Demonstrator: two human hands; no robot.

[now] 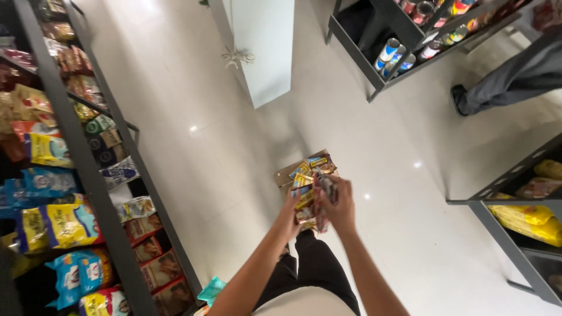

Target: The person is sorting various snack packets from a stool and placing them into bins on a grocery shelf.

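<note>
Both my hands are raised in front of me over the shop floor, gripping a bunch of small snack packets [310,199] in yellow, blue and red wrappers. My left hand [290,215] holds the bunch from the left and my right hand [339,205] closes on it from the right. Just beyond the hands, an open cardboard box [285,174] lies on the pale tiled floor with more of the same packets [316,164] in it.
A dark metal shelf rack [88,164] packed with snack bags runs along my left. Another rack [515,205] holding yellow bags stands at the right. A far rack [404,52] holds cans. A white pillar [260,47] rises ahead. Another person's leg and shoe [497,88] show at upper right.
</note>
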